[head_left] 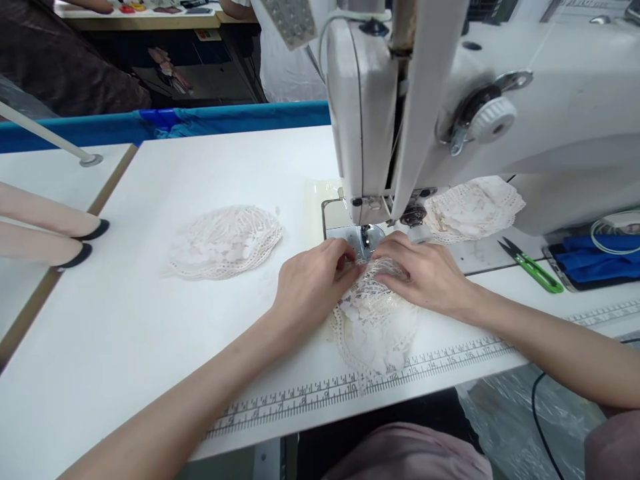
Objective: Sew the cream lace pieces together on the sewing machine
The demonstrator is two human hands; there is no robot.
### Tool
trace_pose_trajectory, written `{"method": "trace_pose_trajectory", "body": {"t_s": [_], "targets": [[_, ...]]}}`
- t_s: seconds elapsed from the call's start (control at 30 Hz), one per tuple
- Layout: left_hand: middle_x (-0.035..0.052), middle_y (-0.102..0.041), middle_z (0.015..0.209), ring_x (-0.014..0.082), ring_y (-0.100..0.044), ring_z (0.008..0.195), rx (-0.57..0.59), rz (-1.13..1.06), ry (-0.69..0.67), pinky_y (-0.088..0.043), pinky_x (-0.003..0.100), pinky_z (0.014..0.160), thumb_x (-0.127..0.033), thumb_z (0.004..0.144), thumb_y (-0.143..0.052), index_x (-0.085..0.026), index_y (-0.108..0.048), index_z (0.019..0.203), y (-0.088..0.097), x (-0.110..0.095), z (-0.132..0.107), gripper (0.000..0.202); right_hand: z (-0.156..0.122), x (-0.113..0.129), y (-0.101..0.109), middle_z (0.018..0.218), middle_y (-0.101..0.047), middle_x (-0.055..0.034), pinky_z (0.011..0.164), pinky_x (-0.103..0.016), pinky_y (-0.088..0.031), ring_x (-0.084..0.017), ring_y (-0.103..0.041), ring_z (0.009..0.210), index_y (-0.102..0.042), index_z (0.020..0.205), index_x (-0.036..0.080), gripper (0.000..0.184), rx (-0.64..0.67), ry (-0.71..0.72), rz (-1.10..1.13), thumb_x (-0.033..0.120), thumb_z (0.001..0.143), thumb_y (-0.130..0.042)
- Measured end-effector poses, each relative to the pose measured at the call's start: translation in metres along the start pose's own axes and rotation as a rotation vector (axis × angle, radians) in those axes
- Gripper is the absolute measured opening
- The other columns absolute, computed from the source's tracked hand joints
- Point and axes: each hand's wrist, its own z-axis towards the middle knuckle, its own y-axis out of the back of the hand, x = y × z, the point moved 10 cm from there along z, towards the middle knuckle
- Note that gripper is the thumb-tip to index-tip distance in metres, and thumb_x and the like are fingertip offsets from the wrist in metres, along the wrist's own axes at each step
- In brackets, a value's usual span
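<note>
Lace oval lies on the white table. Left hand and right hand pinch opposite sides of the lace piece, located immediately before the presser foot. Green snips lie farther right.

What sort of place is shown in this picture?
Most likely a sewing workshop: a large sewing machine, a white lace piece at the left hand and right hand, and a measuring scale along the front edge of the table.
</note>
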Motion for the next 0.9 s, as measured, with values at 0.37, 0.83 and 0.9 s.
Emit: {"method": "trace_pose_trajectory", "body": {"t_s": [0.37,0.83,0.9], "targets": [[-0.0028,-0.067,0.073,0.0071,-0.059,0.050,-0.077,-0.588,0.033,-0.050,0.020,0.047,-0.023,0.089,-0.057,-0.020,-0.055,0.080,0.016,-0.004,-0.014,0.010,0.002,-0.014,0.003,0.085,-0.071,-0.0010,0.046,-0.020,-0.044,-0.005,-0.054,0.048,-0.065,0.107,0.015,0.024,0.014,-0.158,0.429,0.012,0.084,-0.058],[-0.0002,-0.064,0.079,0.0110,-0.061,0.068,-0.398,-0.054,-0.465,-0.048,0.022,0.055,-0.007,0.084,-0.057,-0.019,-0.054,0.088,0.034,-0.042,-0.035,0.013,-0.009,0.013,0.027,0.076,-0.068,0.0000,0.051,-0.019,-0.047,-0.008,-0.060,0.060,-0.059,0.102,0.014,0.015,-0.287,0.191,0.278,0.019,0.088,-0.057],[0.0000,-0.065,0.078,0.0123,-0.062,0.070,-0.394,-0.049,-0.481,-0.049,0.023,0.056,-0.007,0.084,-0.057,-0.019,-0.053,0.089,0.034,-0.042,-0.035,0.014,-0.009,0.019,0.029,0.076,-0.067,0.0009,0.052,-0.019,-0.046,-0.008,-0.059,0.058,-0.058,0.101,0.015,0.014,-0.285,0.235,0.270,0.015,0.088,-0.056]]}}
